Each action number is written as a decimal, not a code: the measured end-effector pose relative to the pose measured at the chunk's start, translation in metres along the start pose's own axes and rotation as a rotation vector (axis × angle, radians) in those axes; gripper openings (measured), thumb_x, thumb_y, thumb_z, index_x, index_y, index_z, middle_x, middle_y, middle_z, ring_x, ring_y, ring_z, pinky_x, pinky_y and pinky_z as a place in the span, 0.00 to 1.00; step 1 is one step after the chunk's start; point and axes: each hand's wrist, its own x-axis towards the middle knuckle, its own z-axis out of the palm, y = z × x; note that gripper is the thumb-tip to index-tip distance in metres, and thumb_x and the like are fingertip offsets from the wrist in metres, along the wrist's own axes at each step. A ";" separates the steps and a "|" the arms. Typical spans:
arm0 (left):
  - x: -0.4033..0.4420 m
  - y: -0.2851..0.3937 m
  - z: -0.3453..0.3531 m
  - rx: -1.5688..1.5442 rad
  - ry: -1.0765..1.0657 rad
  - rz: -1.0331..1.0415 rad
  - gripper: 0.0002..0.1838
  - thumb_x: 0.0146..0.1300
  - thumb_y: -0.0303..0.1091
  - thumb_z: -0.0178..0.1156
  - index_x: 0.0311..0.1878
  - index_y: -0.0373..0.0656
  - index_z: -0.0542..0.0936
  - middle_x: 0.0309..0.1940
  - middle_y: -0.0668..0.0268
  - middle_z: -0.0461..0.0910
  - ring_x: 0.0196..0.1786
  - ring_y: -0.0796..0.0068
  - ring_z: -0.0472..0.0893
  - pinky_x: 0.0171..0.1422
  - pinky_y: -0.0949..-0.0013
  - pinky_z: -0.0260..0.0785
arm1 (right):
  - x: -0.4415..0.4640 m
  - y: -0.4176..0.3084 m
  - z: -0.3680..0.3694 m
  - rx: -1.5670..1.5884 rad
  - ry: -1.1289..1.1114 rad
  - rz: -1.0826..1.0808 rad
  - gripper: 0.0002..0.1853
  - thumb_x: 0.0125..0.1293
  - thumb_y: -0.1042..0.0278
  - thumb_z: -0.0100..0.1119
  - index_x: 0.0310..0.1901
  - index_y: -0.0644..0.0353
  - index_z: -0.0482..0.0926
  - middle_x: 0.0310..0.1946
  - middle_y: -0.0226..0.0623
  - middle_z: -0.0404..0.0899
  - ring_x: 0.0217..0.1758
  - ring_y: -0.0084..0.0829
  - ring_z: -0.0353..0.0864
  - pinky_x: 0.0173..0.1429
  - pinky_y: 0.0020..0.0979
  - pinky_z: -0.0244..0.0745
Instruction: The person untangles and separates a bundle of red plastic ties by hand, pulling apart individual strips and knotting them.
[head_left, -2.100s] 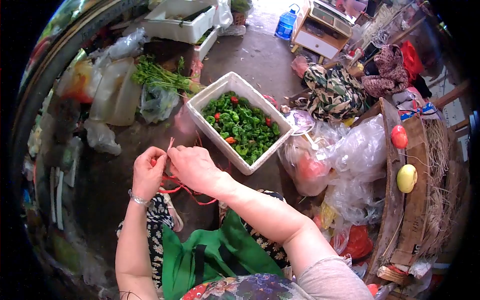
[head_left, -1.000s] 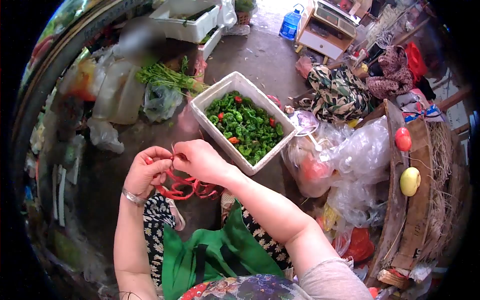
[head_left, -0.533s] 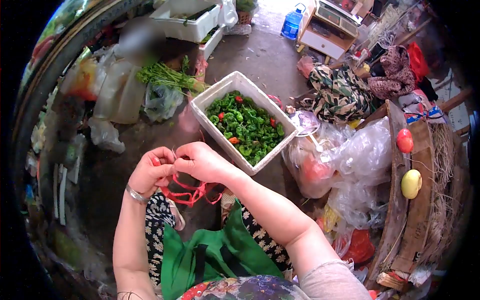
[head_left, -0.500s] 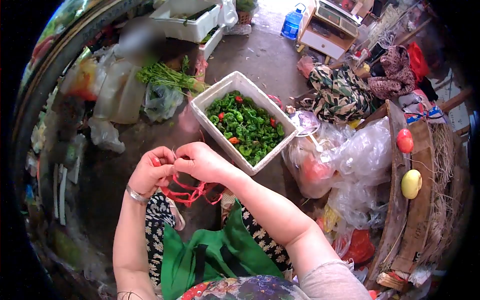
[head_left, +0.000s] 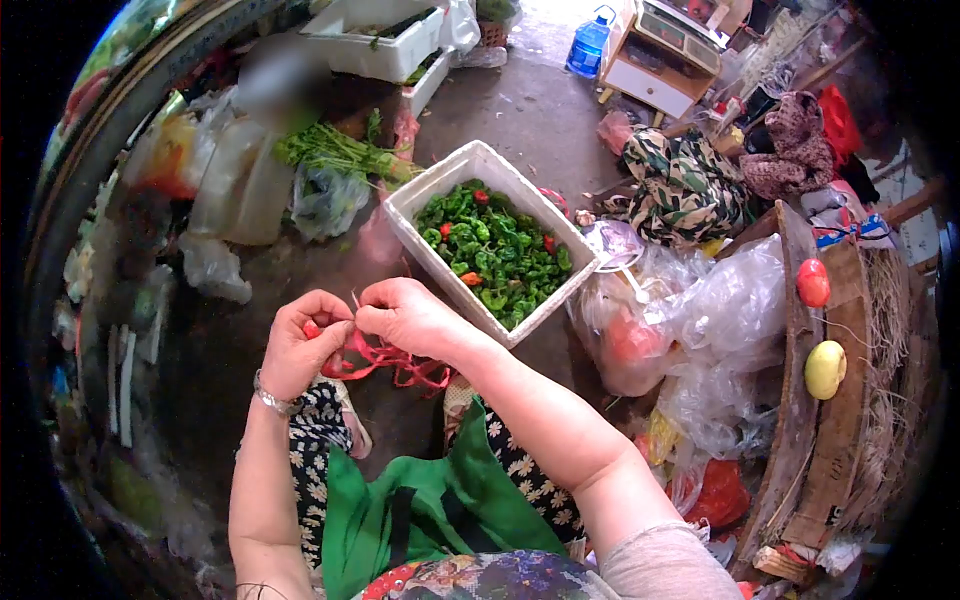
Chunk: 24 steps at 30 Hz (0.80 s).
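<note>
Both hands meet just in front of the foam box. My left hand (head_left: 306, 338), with a bracelet at the wrist, is closed on red plastic string, a bit of which pokes out between its fingers. My right hand (head_left: 402, 314) pinches close beside it, with a thin pale strand standing up at its fingertips. Loops of the red plastic string (head_left: 408, 368) dangle below both hands, above my shoes. Beyond them the white foam box (head_left: 432, 255) holds many green peppers (head_left: 500, 250), with several red and orange ones among them.
Clear plastic bags (head_left: 690, 330) crowd the right, beside a wooden plank (head_left: 835, 440) bearing a red and a yellow oval object. Leafy greens (head_left: 340, 150) and plastic jugs (head_left: 235, 185) lie to the left. A blue water bottle (head_left: 588, 45) stands by a cabinet (head_left: 655, 80) at the back.
My right hand has moved slightly right, opening a small gap between the fingertips of the two hands. The hanging loops of red string have swung to the right.
</note>
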 end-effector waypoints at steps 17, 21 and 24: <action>0.000 -0.006 0.012 0.017 0.148 0.002 0.05 0.62 0.22 0.57 0.40 0.41 0.76 0.29 0.73 0.78 0.25 0.87 0.74 0.26 0.82 0.68 | 0.006 0.009 0.010 0.234 0.061 0.082 0.11 0.62 0.67 0.52 0.34 0.68 0.76 0.25 0.28 0.74 0.29 0.20 0.70 0.34 0.27 0.68; 0.001 -0.007 0.009 0.033 0.206 -0.014 0.04 0.61 0.22 0.58 0.39 0.40 0.76 0.26 0.74 0.76 0.23 0.88 0.72 0.25 0.82 0.65 | 0.006 0.007 0.007 0.045 0.059 -0.007 0.10 0.63 0.68 0.53 0.36 0.68 0.77 0.24 0.31 0.75 0.28 0.20 0.73 0.35 0.26 0.71; 0.003 -0.010 0.005 0.049 0.199 -0.025 0.04 0.61 0.21 0.58 0.38 0.40 0.76 0.24 0.74 0.76 0.22 0.88 0.71 0.24 0.83 0.63 | 0.002 0.006 0.010 -0.001 0.105 -0.045 0.10 0.64 0.69 0.55 0.38 0.69 0.78 0.24 0.32 0.77 0.27 0.20 0.76 0.33 0.26 0.73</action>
